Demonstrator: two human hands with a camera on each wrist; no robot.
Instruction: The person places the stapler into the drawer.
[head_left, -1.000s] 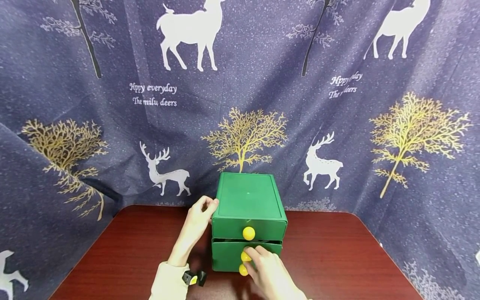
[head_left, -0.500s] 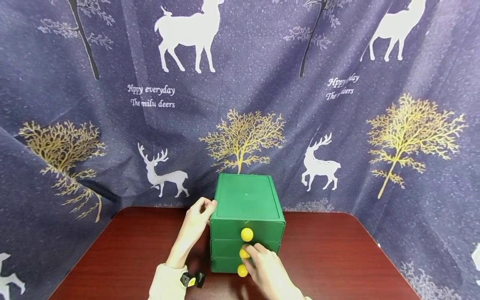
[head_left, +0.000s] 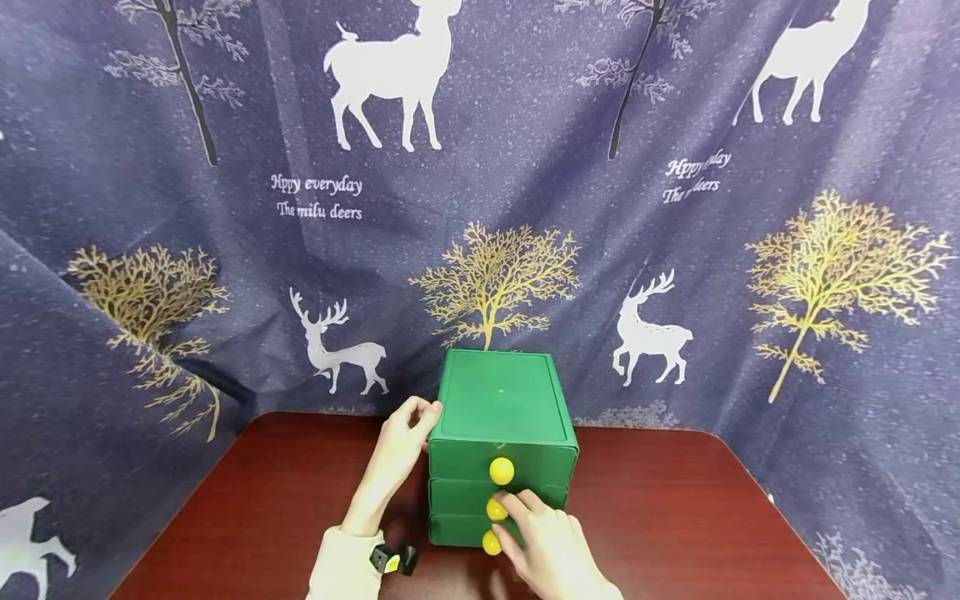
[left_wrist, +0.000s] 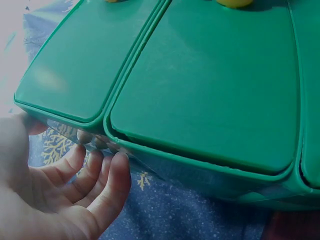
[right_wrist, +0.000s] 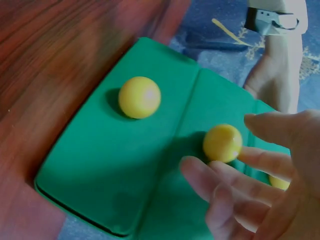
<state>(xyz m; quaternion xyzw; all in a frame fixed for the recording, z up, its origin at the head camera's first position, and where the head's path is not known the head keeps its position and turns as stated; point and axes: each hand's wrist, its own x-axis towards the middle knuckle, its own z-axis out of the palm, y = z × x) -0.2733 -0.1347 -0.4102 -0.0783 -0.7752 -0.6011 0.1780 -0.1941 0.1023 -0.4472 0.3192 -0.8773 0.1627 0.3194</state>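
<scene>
A green drawer cabinet (head_left: 501, 400) with three stacked drawers stands on the table, a round yellow knob on each front. My right hand (head_left: 551, 537) is at the middle drawer's knob (right_wrist: 222, 143). Its fingers are loosely spread around that knob, with the thumb apart from it, near the bottom knob (right_wrist: 139, 97). The middle drawer (left_wrist: 210, 85) sits flush with the others. My left hand (left_wrist: 65, 185) touches the cabinet's left side near the top, fingertips against the side wall and thumb by the top edge.
The cabinet stands on a dark red wooden table (head_left: 652, 508). Behind it hangs a blue cloth (head_left: 405, 275) printed with white deer and golden trees. A small black device (head_left: 393, 559) is strapped at my left wrist.
The middle drawer, pulled out a second ago with a dark gap above it, has slid in flush. The right thumb has spread away from its knob. My left hand stays at the cabinet's side.
</scene>
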